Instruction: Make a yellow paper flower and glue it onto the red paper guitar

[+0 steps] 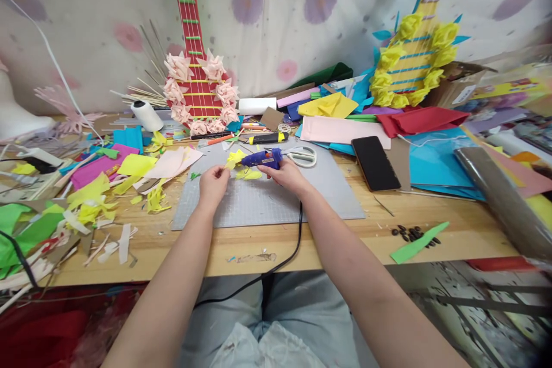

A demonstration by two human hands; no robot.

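Note:
My right hand (284,173) is closed around a blue hot glue gun (261,158), whose nozzle points left. Its black cord (284,264) runs down over the table's front edge. Between the fingertips of my left hand (214,184) is a yellow paper flower (235,158), right at the nozzle; whether the two touch I cannot tell. Below the gun, a loose yellow paper piece (249,175) lies on the grey cutting mat (267,207). White-handled scissors (304,156) rest just right of the gun, their blades hidden. A black and yellow utility knife (268,138) lies behind it.
A red paper guitar (196,77) with pink flowers and a yellow one (414,63) lean at the back. Paper scraps (92,195) cover the left side. On the right are a phone (375,163), blue sheets (440,158), dark beads (414,234) and a green strip (420,243).

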